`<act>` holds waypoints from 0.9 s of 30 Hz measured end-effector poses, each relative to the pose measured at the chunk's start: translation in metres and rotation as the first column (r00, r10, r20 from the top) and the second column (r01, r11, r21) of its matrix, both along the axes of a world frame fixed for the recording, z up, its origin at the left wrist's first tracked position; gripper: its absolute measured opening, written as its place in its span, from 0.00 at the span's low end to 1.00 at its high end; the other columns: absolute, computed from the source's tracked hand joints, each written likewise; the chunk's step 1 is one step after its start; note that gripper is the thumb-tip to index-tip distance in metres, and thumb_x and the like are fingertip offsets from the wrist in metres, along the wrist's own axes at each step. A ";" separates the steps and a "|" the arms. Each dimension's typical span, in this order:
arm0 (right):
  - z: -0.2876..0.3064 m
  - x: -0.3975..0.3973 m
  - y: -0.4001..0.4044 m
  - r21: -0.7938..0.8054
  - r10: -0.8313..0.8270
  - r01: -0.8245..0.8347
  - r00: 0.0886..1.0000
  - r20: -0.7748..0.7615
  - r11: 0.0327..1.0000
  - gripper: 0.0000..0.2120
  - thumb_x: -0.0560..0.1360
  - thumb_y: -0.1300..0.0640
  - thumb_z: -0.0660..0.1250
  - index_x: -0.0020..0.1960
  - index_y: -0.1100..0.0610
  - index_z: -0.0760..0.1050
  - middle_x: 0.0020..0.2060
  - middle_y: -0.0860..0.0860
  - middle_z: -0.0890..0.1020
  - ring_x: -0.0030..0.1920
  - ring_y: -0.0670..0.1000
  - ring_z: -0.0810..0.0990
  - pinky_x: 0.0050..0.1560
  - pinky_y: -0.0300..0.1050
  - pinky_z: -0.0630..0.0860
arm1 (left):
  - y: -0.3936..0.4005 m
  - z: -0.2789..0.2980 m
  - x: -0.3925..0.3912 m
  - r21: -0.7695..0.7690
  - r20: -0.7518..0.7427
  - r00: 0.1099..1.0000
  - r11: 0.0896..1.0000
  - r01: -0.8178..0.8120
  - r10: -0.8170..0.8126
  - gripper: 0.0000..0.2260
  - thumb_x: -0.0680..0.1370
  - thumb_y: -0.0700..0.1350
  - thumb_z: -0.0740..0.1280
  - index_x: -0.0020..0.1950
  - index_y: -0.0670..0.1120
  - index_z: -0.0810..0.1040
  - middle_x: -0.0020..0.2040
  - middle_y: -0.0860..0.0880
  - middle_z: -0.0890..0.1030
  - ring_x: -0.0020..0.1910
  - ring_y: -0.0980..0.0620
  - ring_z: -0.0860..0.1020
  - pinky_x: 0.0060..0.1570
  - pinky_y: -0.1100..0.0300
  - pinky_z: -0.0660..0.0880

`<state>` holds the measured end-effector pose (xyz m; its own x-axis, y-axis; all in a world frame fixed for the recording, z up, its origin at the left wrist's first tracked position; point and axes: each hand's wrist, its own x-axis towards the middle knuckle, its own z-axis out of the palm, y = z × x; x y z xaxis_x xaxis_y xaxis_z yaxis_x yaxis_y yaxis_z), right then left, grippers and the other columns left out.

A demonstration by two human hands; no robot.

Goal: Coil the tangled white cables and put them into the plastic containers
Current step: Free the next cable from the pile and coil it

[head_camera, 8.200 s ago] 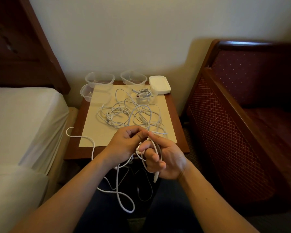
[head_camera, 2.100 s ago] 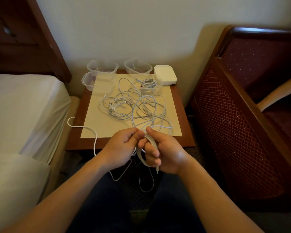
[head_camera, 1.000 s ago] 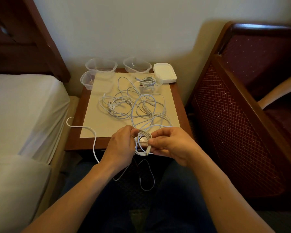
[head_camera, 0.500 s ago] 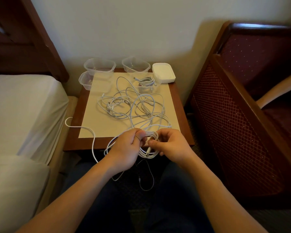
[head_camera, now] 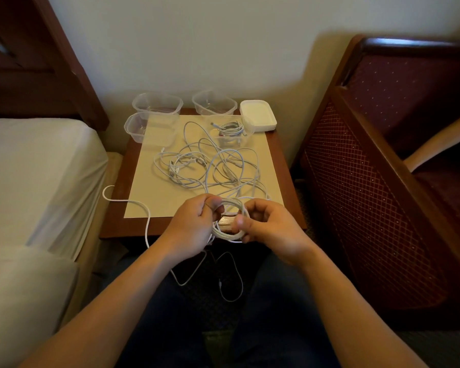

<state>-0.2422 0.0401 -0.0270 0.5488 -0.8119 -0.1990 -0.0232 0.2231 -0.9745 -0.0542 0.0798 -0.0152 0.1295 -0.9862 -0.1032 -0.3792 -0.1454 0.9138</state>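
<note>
A small round coil of white cable (head_camera: 230, 236) hangs between my hands over the table's near edge. My left hand (head_camera: 194, 224) pinches its left side and my right hand (head_camera: 268, 225) pinches its right side. A tangle of white cables (head_camera: 210, 168) lies on the cream mat (head_camera: 154, 197) behind them. One clear container (head_camera: 230, 130) holds a coiled cable. Three clear containers (head_camera: 157, 103) (head_camera: 214, 102) (head_camera: 150, 127) hold no cable. Loose cable ends dangle below my hands (head_camera: 231, 282) and off the table's left edge (head_camera: 133, 201).
A small wooden table (head_camera: 284, 166) stands against the wall. A white lid (head_camera: 258, 115) rests at its back right corner. A bed with a white sheet (head_camera: 32, 181) is to the left, a red upholstered armchair (head_camera: 383, 181) to the right.
The cable went from long loose loops in my hands to a tight round coil. Both hands lifted it from lap height to the table's near edge, and the right hand shifted its grip.
</note>
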 end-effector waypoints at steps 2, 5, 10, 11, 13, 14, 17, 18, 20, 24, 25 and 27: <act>-0.003 -0.007 0.001 0.095 0.036 -0.054 0.983 0.177 0.994 0.16 0.68 0.54 0.79 0.51 0.60 0.82 0.43 0.58 0.84 0.41 0.52 0.82 0.45 0.43 0.81 | -0.003 0.000 0.004 0.014 -0.020 0.999 0.999 -0.040 0.040 0.17 0.86 0.48 0.58 0.40 0.47 0.77 0.29 0.56 0.75 0.30 0.55 0.72 0.35 0.57 0.69; -0.003 -0.012 0.002 0.105 0.123 -0.146 0.971 0.204 0.984 0.17 0.71 0.64 0.75 0.60 0.64 0.80 0.46 0.55 0.86 0.45 0.49 0.83 0.47 0.42 0.80 | -0.004 -0.003 0.010 0.051 -0.115 0.992 0.998 -0.039 0.045 0.18 0.86 0.50 0.58 0.40 0.47 0.77 0.29 0.56 0.74 0.33 0.50 0.72 0.38 0.51 0.71; -0.004 -0.010 -0.006 -0.052 0.280 -0.284 0.957 -0.083 0.957 0.17 0.73 0.66 0.69 0.61 0.57 0.82 0.45 0.54 0.82 0.44 0.47 0.77 0.45 0.36 0.74 | -0.002 0.003 0.016 0.044 -0.133 0.991 0.999 -0.001 0.007 0.12 0.86 0.46 0.59 0.46 0.47 0.78 0.35 0.55 0.78 0.32 0.63 0.78 0.33 0.69 0.72; 0.001 -0.013 -0.010 -0.055 0.320 -0.330 0.937 -0.137 0.942 0.19 0.73 0.66 0.69 0.62 0.55 0.81 0.43 0.54 0.80 0.42 0.46 0.76 0.44 0.36 0.73 | -0.003 0.006 0.019 0.030 -0.109 0.994 0.999 0.023 -0.020 0.12 0.86 0.45 0.59 0.48 0.45 0.79 0.38 0.54 0.79 0.34 0.66 0.79 0.35 0.71 0.73; 0.012 -0.019 -0.021 -0.022 0.422 -0.435 0.885 -0.196 0.900 0.23 0.72 0.66 0.69 0.66 0.53 0.78 0.40 0.54 0.78 0.39 0.46 0.75 0.41 0.37 0.73 | -0.005 0.011 0.022 -0.010 -0.042 0.996 0.996 0.083 -0.084 0.12 0.86 0.44 0.59 0.48 0.45 0.79 0.39 0.54 0.79 0.36 0.67 0.79 0.39 0.71 0.73; 0.017 -0.021 -0.025 -0.007 0.463 -0.474 0.863 -0.205 0.881 0.24 0.73 0.67 0.69 0.67 0.53 0.77 0.41 0.55 0.77 0.39 0.47 0.76 0.40 0.38 0.74 | -0.006 0.013 0.021 -0.029 -0.019 0.995 0.995 0.093 -0.093 0.12 0.86 0.43 0.59 0.46 0.44 0.79 0.37 0.54 0.78 0.35 0.67 0.79 0.39 0.72 0.73; 0.025 -0.012 -0.028 -0.007 0.419 -0.432 0.880 -0.225 0.902 0.22 0.73 0.65 0.69 0.65 0.52 0.80 0.43 0.56 0.79 0.42 0.50 0.76 0.42 0.41 0.75 | -0.009 0.013 0.021 -0.084 0.037 0.998 0.995 0.047 -0.044 0.12 0.86 0.42 0.58 0.46 0.45 0.78 0.37 0.56 0.77 0.35 0.67 0.78 0.39 0.74 0.71; 0.025 -0.008 -0.026 0.000 0.380 -0.388 0.903 -0.201 0.922 0.20 0.72 0.65 0.69 0.62 0.53 0.82 0.43 0.55 0.80 0.44 0.52 0.76 0.45 0.43 0.75 | -0.011 0.010 0.023 -0.112 0.099 0.995 0.993 0.026 -0.015 0.12 0.86 0.43 0.58 0.48 0.45 0.78 0.39 0.56 0.78 0.38 0.67 0.79 0.40 0.74 0.71; 0.022 -0.001 -0.019 0.052 0.336 -0.332 0.936 -0.110 0.942 0.17 0.72 0.68 0.66 0.56 0.55 0.84 0.45 0.59 0.81 0.47 0.57 0.75 0.50 0.51 0.72 | -0.014 0.006 0.026 -0.163 0.265 0.964 0.986 0.031 0.014 0.11 0.86 0.44 0.58 0.52 0.45 0.80 0.42 0.56 0.80 0.43 0.61 0.80 0.42 0.71 0.70; 0.019 0.014 -0.005 0.036 0.171 -0.169 0.982 -0.076 0.985 0.08 0.76 0.57 0.69 0.48 0.60 0.84 0.43 0.58 0.84 0.44 0.52 0.81 0.52 0.49 0.76 | -0.010 0.001 0.027 -0.268 0.405 0.912 0.962 0.050 0.065 0.11 0.85 0.42 0.59 0.53 0.42 0.81 0.43 0.55 0.79 0.46 0.52 0.79 0.44 0.65 0.70; 0.017 0.019 -0.002 -0.013 0.116 -0.118 0.987 -0.109 0.993 0.09 0.78 0.56 0.71 0.47 0.63 0.83 0.40 0.57 0.84 0.42 0.51 0.82 0.50 0.48 0.77 | -0.009 0.000 0.027 -0.286 0.415 0.907 0.957 0.056 0.071 0.11 0.85 0.43 0.59 0.53 0.42 0.81 0.43 0.55 0.79 0.45 0.53 0.78 0.43 0.67 0.69; 0.014 0.025 0.001 -0.054 0.023 -0.030 0.992 -0.125 0.998 0.06 0.79 0.61 0.71 0.47 0.64 0.82 0.38 0.56 0.84 0.38 0.48 0.83 0.46 0.43 0.78 | -0.010 -0.001 0.026 -0.291 0.402 0.912 0.956 0.048 0.077 0.11 0.85 0.45 0.59 0.53 0.43 0.80 0.42 0.57 0.79 0.44 0.57 0.78 0.41 0.69 0.68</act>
<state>-0.2174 0.0412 -0.0130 0.5441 -0.8092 -0.2217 -0.1496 0.1665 -0.9746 -0.0282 0.0701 -0.0164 0.1131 -0.9617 0.2496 -0.7248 0.0920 0.6828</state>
